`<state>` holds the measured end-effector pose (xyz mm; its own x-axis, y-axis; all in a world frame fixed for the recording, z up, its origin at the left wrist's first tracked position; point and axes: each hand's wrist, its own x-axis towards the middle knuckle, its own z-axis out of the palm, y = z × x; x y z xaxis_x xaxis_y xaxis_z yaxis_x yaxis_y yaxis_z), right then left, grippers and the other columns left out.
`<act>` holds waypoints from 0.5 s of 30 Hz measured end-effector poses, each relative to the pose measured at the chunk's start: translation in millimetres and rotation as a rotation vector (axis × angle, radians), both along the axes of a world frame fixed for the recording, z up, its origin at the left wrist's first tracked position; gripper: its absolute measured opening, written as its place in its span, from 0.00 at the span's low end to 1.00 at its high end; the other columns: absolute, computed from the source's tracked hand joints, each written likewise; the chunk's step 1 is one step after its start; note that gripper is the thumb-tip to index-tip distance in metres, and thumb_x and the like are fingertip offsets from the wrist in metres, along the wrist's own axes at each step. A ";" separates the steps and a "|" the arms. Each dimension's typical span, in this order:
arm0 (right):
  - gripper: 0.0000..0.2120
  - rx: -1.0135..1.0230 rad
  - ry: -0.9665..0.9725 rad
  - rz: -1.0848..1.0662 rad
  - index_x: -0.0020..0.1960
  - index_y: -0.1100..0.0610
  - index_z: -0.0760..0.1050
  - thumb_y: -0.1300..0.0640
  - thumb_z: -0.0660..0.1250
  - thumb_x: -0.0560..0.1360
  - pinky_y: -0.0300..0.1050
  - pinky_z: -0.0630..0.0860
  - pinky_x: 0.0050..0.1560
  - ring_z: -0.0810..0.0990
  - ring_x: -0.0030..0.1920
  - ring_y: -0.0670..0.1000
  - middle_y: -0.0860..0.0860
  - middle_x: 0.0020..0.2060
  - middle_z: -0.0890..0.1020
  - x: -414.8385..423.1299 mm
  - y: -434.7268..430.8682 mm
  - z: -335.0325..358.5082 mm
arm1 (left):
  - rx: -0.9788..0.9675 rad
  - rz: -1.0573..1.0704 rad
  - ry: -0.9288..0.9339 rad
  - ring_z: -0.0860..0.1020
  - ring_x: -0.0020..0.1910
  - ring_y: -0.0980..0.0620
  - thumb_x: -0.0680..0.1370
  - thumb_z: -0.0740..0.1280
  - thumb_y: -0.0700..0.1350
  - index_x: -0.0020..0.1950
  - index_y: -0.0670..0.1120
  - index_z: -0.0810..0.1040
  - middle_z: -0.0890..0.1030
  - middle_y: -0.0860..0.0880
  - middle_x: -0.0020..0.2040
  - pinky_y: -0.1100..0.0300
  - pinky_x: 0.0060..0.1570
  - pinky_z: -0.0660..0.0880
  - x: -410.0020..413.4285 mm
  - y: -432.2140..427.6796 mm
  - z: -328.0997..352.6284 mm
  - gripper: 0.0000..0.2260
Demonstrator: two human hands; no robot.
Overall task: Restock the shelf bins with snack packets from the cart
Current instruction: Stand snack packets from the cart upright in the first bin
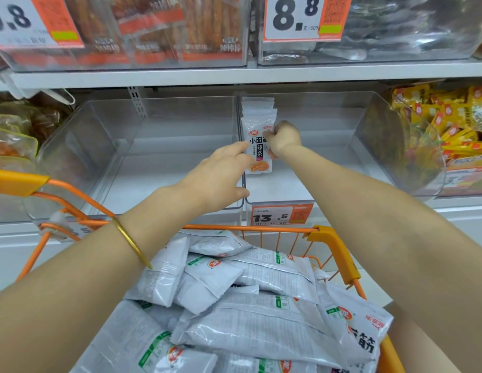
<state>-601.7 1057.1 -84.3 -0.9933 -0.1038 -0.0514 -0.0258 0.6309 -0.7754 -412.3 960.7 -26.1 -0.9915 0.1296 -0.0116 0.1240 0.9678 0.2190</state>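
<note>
White-painted metal shelves (234, 74) fill our view of a shop aisle, two levels of them showing, with an orange wire cart (334, 249) pushed up against the lower level at the bottom of the frame.

On the lower shelf we count four clear plastic bins. One at far left (10, 146) holds brownish snacks. Two stand side by side in the middle, the left middle bin (153, 146) and the right middle bin (328, 122). A curved one at the right edge (396, 146) is heaped with yellow packets (450, 117). On the upper shelf we see two more bins, one at upper left (126, 30) with red-orange stick snacks and one at upper right (396, 30) with dark, clear-wrapped goods. Three price tags read plainly: 9.8 (19, 20), 8.8 (301, 17) and 13.5 (281, 215); this last one is on the front of the right middle bin.

Our right hand (284, 138) is curled tight around an upright stack of packets (257, 146), held against the left wall of the right middle bin; we cannot count them. Our left hand (221, 176), one gold bangle (132, 242) on its wrist, lies with straight fingers touching the stack's left edge. In the cart lie silver-white snack packets (261, 305), overlapping too much to count.
</note>
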 end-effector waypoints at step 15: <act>0.04 0.016 0.030 0.507 0.43 0.57 0.76 0.57 0.70 0.73 0.42 0.76 0.34 0.79 0.35 0.48 0.50 0.35 0.79 129.5 68.9 66.1 | 0.120 0.007 0.074 0.55 0.75 0.48 0.76 0.68 0.46 0.71 0.49 0.66 0.56 0.48 0.77 0.60 0.70 0.52 19.5 -3.8 -0.3 0.24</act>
<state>-472.3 1126.0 -18.2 -0.8190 -0.5730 -0.0291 -0.3541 0.5447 -0.7602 -392.8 956.9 -26.4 -0.9900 0.1183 0.0767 0.1369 0.9363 0.3233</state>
